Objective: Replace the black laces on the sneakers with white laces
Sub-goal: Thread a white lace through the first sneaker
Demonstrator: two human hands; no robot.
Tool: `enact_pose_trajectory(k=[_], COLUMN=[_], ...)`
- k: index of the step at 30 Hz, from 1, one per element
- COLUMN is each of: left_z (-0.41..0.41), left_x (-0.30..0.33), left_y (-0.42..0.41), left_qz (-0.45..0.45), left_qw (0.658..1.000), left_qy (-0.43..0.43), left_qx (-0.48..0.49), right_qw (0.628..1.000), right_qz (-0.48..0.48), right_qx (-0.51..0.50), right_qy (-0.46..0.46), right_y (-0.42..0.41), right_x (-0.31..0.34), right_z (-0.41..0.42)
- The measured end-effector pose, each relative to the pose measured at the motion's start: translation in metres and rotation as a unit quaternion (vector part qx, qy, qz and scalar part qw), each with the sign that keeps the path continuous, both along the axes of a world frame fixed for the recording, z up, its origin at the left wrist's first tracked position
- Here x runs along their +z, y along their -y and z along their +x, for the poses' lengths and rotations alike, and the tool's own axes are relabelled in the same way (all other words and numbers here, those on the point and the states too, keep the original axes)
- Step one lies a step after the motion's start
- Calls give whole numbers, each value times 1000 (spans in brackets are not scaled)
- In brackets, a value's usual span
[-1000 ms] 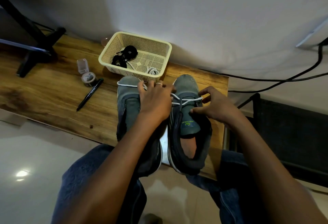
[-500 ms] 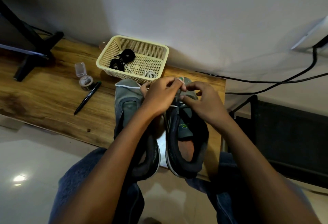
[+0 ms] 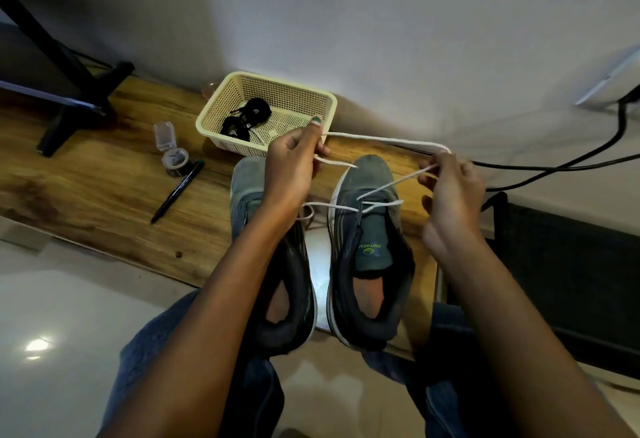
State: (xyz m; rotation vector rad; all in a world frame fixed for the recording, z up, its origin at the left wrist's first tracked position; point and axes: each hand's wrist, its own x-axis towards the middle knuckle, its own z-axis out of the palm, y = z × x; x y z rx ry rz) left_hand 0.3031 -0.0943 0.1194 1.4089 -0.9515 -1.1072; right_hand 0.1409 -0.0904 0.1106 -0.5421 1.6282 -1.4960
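Observation:
Two grey sneakers stand side by side on the wooden bench, toes toward the wall: the left sneaker [image 3: 244, 188] partly under my left forearm, the right sneaker [image 3: 372, 229] with a white lace [image 3: 384, 139] threaded through its lowest eyelets. My left hand [image 3: 294, 163] pinches the lace near its end above the left shoe's toe. My right hand [image 3: 450, 191] pinches the other part of the lace above the right shoe's right side. The lace stretches taut between both hands. Black laces [image 3: 246, 118] lie bundled in the cream basket [image 3: 325, 98].
A black pen [image 3: 178, 190], a small round tin [image 3: 175, 160] and a clear plastic lid [image 3: 163, 136] lie left of the shoes. A black monitor stand [image 3: 76, 105] is at far left. Black cables [image 3: 554, 167] run along the wall at right. My knees sit below the bench edge.
Both hands have lifted off the right shoe's toe and spread apart, drawing the white lace out and up into a long taut span.

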Motion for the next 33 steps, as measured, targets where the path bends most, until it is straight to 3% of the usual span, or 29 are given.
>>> enact_pose_trajectory(k=[3,7,9,13,15,18,20,22,24,25,27,30,33], left_z=[-1,-7,-13,-21,-23,-25,-24,-23,-20,-20,-20,-27,-30], left_x=[2,1,2,-1,-1,3,-2,-11,-15,-14,-14,-15,-18], left_y=[0,-2,-4,-3,-4,-5,-6,-6,-9,-10,-9,-12,-13], left_qz=[8,28,46,60,62,53,32,3,10,-9,-79,-117,-152], left_qw=[1000,998,989,964,961,967,986,996,970,956,931,895,889], left_qy=[-16,-58,-124,-239,-248,-228,-144,55,241,292,353,404,410], left_qx=[13,-27,-61,-97,-102,-101,-83,-63,-30,-17,-48,-152,-134], right_qw=[994,990,973,929,909,909,916,922,913,900,873,860,896], right_qz=[66,10,-50,-64,-58,-64,-57,-35,-15,-8,-4,-11,0], right_qx=[-41,6,87,305,352,366,361,340,307,299,304,346,347], right_qy=[72,-143,-207,-202,-215,-188,-163,-180,-268,-317,-382,-374,-277], right_y=[4,-2,-8,-16,-17,-18,-16,-13,-8,-6,-5,-8,-10], right_x=[-6,-4,1,4,4,6,7,6,0,-1,-1,2,7], right_z=[-7,-1,5,17,19,17,14,10,2,-2,-9,-13,-13])
